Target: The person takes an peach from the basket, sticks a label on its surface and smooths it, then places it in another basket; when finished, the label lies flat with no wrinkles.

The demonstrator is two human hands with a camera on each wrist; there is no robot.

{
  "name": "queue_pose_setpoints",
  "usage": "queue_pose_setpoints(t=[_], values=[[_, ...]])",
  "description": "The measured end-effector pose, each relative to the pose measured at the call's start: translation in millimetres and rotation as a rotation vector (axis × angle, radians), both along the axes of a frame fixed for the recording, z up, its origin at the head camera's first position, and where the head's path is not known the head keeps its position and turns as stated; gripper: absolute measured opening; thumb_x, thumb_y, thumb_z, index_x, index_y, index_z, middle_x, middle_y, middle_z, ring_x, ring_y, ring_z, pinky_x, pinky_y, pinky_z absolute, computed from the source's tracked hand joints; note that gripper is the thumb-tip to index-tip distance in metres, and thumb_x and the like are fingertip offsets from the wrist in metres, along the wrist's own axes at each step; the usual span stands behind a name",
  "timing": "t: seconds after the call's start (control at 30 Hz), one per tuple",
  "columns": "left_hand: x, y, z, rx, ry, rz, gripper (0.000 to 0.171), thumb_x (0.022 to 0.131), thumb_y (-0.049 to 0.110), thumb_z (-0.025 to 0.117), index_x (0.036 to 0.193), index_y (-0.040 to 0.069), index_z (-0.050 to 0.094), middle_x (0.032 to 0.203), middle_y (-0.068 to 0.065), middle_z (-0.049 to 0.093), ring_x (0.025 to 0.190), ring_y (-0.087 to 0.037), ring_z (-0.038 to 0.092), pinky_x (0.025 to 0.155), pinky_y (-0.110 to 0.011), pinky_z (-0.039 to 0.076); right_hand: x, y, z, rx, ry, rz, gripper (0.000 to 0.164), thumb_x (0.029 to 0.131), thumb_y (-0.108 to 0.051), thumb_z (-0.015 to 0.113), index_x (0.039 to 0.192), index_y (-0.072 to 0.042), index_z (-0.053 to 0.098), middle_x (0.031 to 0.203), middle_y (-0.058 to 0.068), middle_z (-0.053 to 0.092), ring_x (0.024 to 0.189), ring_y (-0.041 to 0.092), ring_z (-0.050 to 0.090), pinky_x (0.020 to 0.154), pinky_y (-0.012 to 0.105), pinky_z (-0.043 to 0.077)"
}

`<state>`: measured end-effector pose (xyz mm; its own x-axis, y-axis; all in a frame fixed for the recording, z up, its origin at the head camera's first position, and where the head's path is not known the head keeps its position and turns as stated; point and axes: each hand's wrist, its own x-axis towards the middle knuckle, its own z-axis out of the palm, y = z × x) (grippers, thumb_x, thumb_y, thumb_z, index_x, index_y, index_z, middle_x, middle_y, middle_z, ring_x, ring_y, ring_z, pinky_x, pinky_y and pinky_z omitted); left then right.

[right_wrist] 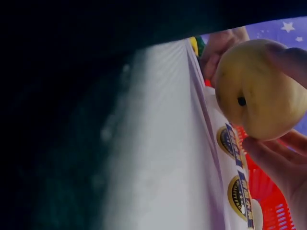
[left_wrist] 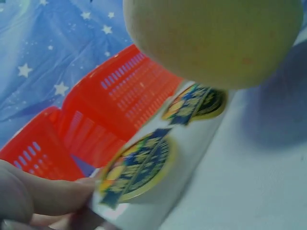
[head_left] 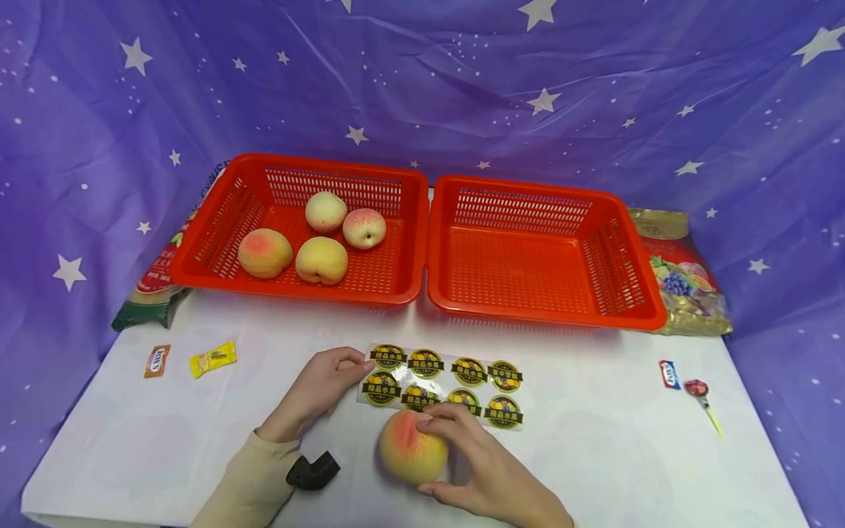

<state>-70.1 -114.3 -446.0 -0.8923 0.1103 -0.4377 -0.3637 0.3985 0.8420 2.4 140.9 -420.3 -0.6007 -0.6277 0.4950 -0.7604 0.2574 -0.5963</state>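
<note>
My right hand holds a yellow peach with a red blush, thumb below and fingers over its top. The peach is close over the front edge of a sticker sheet, overlapping it in the head view. Round black-and-gold labels with fruit pictures cover the sheet in two rows. At the sheet's left end, my left hand pinches its edge between thumb and fingers. In the left wrist view, the sheet tilts up from those fingers. The peach's stem pit shows in the right wrist view.
A red basket at the back left holds several peaches. Beside it stands another red basket. Printed bags flank the baskets. Wrapped sweets lie left, and a lollipop lies right.
</note>
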Motion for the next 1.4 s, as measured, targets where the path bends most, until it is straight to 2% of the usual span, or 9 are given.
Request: queue_pose_setpoints(t=[0.1,0.2,0.37,0.6,0.77,0.93,1.03,1.17,1.4], values=[[-3.8,3,-1.2,0.109,-0.027,0.08,0.036,0.075,0.043,0.066,0.094,0.013,0.059,0.061,0.001,0.054,0.032,-0.012,0.026,0.031,-0.026,0.025,-0.6,1,-2.9,0.027,0.009,-0.028,0.063,0.07,-0.03,0.074,0.121,-0.005,0.046,0.122,0.011,0.044,0.112,0.019,0.045,0.097,0.021,0.032],[-7.8,7,-0.5,0.187,-0.038,0.116,0.038,0.076,0.04,0.067,0.098,0.012,0.057,0.073,-0.002,0.06,0.032,-0.011,0.027,0.032,-0.024,0.026,-1.1,2,-6.6,0.051,0.018,-0.067,0.063,0.07,-0.031,0.074,0.121,-0.006,0.046,0.122,0.01,0.044,0.112,0.018,0.046,0.098,0.021,0.033],[-13.0,12,1.9,0.241,-0.003,0.105,0.033,0.081,0.033,0.064,0.101,0.009,0.054,0.077,-0.003,0.061,0.034,-0.011,0.031,0.034,-0.024,0.029,-0.2,5,-11.3,0.068,0.003,-0.108,0.064,0.069,-0.031,0.075,0.121,-0.006,0.046,0.123,0.009,0.044,0.112,0.018,0.046,0.098,0.02,0.032],[-9.6,12,23.6,0.252,0.001,0.071,0.025,0.087,0.017,0.057,0.108,0.006,0.052,0.084,-0.007,0.062,0.036,-0.007,0.032,0.037,-0.023,0.03,0.1,8,-12.3,0.101,0.032,-0.175,0.062,0.068,-0.032,0.075,0.118,-0.006,0.047,0.124,0.009,0.044,0.115,0.019,0.045,0.1,0.02,0.03],[-11.3,6,16.9,0.266,-0.017,0.079,0.027,0.087,0.018,0.057,0.112,0.008,0.051,0.091,-0.007,0.062,0.038,-0.009,0.034,0.039,-0.025,0.036,0.0,10,-4.8,0.178,0.05,-0.227,0.065,0.065,-0.037,0.076,0.117,-0.01,0.048,0.125,0.008,0.044,0.116,0.02,0.043,0.101,0.02,0.027],[-13.9,2,3.2,0.256,-0.017,0.084,0.032,0.085,0.027,0.06,0.112,0.011,0.052,0.093,-0.007,0.063,0.038,-0.009,0.034,0.038,-0.026,0.038,-3.6,17,13.2,0.222,0.021,-0.199,0.064,0.066,-0.044,0.073,0.117,-0.014,0.05,0.126,0.001,0.043,0.116,0.018,0.042,0.101,0.018,0.025],[-14.5,2,-0.8,0.244,-0.006,0.087,0.034,0.083,0.031,0.06,0.111,0.012,0.052,0.093,-0.006,0.063,0.038,-0.009,0.034,0.038,-0.026,0.037,-12.8,26,26.8,0.192,0.032,-0.2,0.051,0.071,-0.038,0.071,0.113,-0.014,0.054,0.122,0.0,0.046,0.112,0.017,0.044,0.099,0.018,0.027],[-14.2,3,-2.2,0.241,-0.01,0.1,0.033,0.083,0.032,0.061,0.109,0.014,0.053,0.092,-0.005,0.063,0.038,-0.01,0.034,0.037,-0.027,0.038,-33.2,44,40.6,0.169,0.093,-0.3,0.033,0.077,-0.022,0.069,0.106,-0.013,0.057,0.111,0.0,0.053,0.104,0.017,0.049,0.094,0.02,0.031],[-14.2,3,-2.6,0.23,-0.017,0.104,0.031,0.083,0.031,0.061,0.108,0.015,0.053,0.09,-0.005,0.063,0.038,-0.01,0.035,0.037,-0.028,0.039,-66.0,72,38.7,0.361,0.081,-0.489,0.027,0.076,-0.015,0.069,0.1,-0.011,0.059,0.098,-0.002,0.058,0.095,0.013,0.052,0.084,0.027,0.039]])
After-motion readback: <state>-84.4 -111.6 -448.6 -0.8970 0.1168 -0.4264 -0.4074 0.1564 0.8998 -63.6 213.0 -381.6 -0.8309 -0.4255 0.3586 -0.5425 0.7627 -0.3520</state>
